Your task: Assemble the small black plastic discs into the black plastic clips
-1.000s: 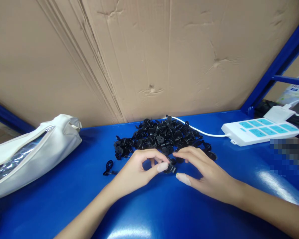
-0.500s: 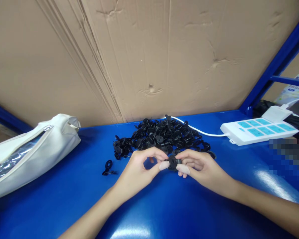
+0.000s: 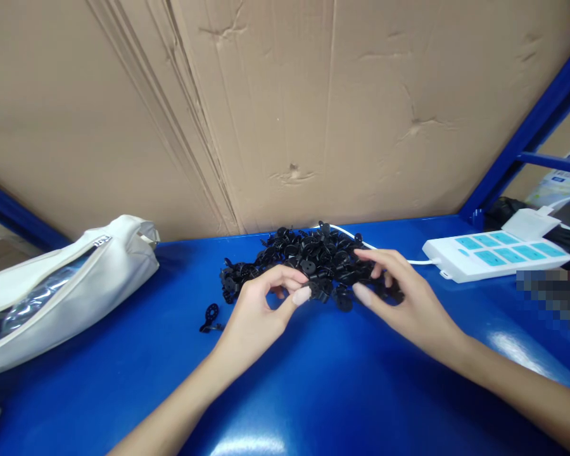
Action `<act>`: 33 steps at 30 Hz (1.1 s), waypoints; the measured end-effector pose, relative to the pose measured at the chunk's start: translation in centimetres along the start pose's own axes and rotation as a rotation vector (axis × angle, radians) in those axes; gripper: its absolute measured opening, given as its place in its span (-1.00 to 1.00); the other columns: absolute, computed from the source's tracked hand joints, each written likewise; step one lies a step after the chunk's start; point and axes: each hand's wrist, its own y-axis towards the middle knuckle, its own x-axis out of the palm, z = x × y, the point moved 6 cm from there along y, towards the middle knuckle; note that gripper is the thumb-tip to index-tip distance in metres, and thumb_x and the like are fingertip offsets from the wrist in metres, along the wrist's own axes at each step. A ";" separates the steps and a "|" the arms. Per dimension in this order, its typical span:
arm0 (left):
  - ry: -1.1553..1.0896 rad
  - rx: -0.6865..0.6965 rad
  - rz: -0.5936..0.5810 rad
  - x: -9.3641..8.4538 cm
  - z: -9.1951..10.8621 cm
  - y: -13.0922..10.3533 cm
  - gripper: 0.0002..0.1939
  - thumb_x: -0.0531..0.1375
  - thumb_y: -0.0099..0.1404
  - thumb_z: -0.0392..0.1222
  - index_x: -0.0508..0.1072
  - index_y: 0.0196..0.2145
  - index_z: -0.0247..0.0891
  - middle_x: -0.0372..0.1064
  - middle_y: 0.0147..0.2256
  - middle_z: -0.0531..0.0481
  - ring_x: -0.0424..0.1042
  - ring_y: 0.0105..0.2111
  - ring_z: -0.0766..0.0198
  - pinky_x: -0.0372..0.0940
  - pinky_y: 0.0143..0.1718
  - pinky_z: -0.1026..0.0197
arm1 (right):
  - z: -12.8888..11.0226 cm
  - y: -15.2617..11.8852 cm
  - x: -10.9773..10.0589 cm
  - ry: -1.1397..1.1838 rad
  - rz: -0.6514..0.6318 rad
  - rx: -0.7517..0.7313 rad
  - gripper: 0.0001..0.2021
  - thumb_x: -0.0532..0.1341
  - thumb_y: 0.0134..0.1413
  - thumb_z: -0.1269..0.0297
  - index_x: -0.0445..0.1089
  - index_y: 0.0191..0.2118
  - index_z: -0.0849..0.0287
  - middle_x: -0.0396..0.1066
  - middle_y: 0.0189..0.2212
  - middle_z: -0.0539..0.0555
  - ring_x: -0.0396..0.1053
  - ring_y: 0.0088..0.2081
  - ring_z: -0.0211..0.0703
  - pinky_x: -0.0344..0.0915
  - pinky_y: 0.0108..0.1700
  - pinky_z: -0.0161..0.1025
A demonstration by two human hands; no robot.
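Thumb and fingertips of my left hand are closed on a small black plastic part with rounded, disc-like ends, at the front edge of a pile. The heaped pile of similar black parts lies behind, many showing round discs with holes. My right hand is over the pile's right side, thumb and fingers apart, holding nothing that I can see. Another black part with a round disc lies just left of its thumb. One loose black part with a ring of holes lies apart on the left.
The blue tabletop backs onto a cardboard sheet. A white power strip with blue sockets sits at right, its white cable running behind the pile. A white zippered bag lies at left. Blue frame posts rise at the sides.
My right hand has let go of the part both hands held, opened, and moved right and up to the pile. My left hand has moved slightly up and left with the part.
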 end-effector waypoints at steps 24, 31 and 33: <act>0.222 0.294 -0.113 2.6 3.5 -0.2 -0.70 0.18 0.29 -0.07 0.43 -0.05 -0.20 0.46 -0.25 -0.07 0.43 -0.27 0.23 0.31 -0.19 0.18 | -2.2 -1.0 2.9 0.302 -0.197 0.012 -0.74 0.07 0.21 0.38 0.30 0.00 0.09 0.44 -0.38 0.02 0.41 -0.39 -0.17 0.37 -0.29 -0.25; 0.180 0.223 -0.008 2.8 2.6 -0.9 -0.78 0.06 0.36 -0.09 0.41 -0.18 -0.25 0.42 -0.31 -0.05 0.39 -0.32 0.23 0.30 -0.22 0.17 | -3.5 -0.6 3.2 0.257 -0.192 -0.074 -0.68 0.03 0.24 0.42 0.18 0.08 0.08 0.46 -0.16 0.09 0.44 -0.25 -0.17 0.37 -0.18 -0.23; 0.149 0.224 0.012 2.3 2.5 -1.5 -0.78 0.06 0.36 -0.08 0.40 -0.20 -0.25 0.42 -0.28 -0.07 0.39 -0.29 0.22 0.31 -0.23 0.19 | -4.1 -0.6 3.7 0.249 -0.216 -0.121 -0.68 0.05 0.22 0.41 0.17 0.08 0.09 0.46 -0.15 0.09 0.45 -0.23 -0.17 0.37 -0.16 -0.23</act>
